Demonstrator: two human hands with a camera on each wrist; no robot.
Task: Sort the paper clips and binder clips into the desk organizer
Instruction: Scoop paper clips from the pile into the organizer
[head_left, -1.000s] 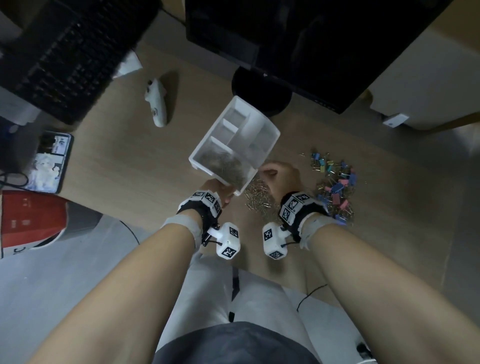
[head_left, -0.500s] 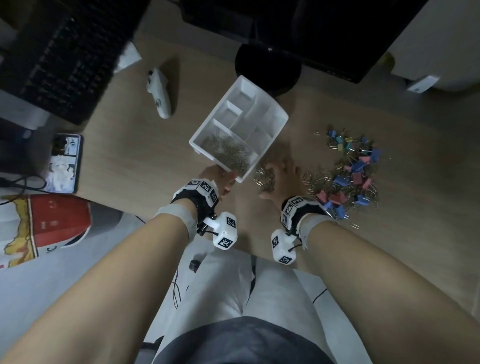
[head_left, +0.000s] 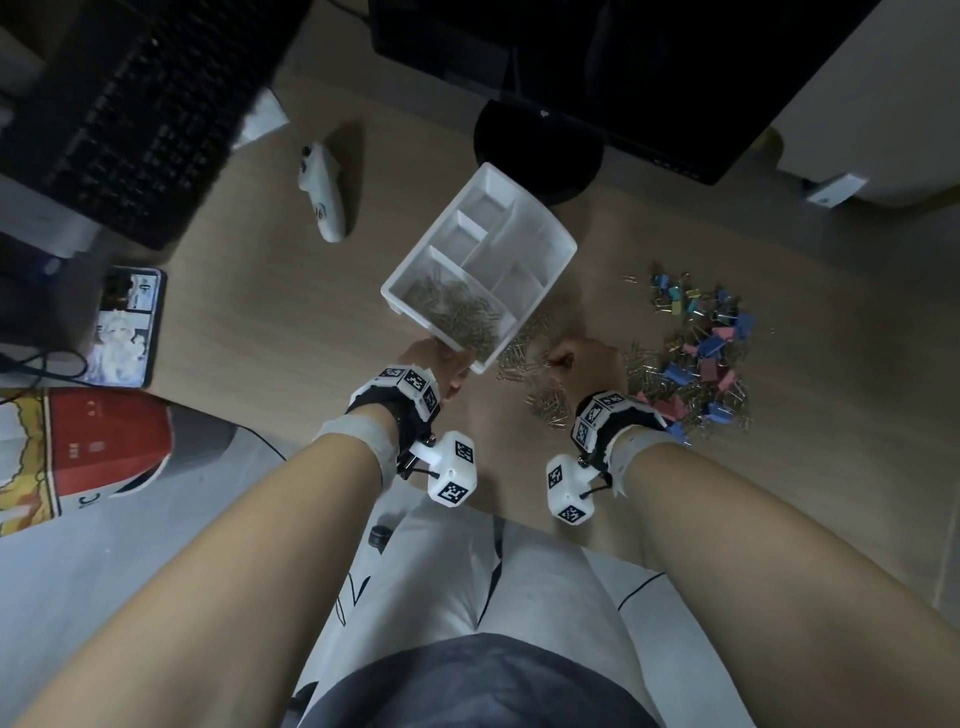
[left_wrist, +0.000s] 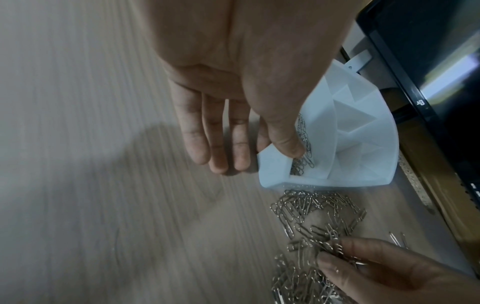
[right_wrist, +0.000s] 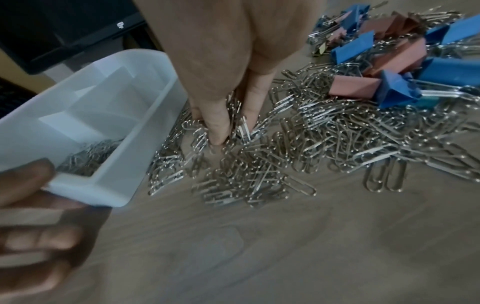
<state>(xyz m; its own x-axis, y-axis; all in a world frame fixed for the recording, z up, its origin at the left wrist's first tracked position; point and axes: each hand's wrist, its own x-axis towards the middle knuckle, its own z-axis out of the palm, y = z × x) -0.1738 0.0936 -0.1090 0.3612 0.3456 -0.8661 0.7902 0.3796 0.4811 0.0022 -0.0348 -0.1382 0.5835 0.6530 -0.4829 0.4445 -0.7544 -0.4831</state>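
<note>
One organizer (head_left: 540, 244) pinched by left hand (head_left: 441, 364); right hand (head_left: 587, 361) pinching paper clips (right_wrist: 298, 131).

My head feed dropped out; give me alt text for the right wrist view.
The right hand pinches paper clips from a loose pile on the wooden desk. The left hand holds the white organizer, clips in its near compartment; blue and pink binder clips lie beyond.

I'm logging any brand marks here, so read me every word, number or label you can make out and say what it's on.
"16": on the white controller.
Monitor bezel logo: too blurred to read.
Red box print: too small to read.
Phone screen: no readable text.
Wrist marker cubes: patterns only, no words.
</note>
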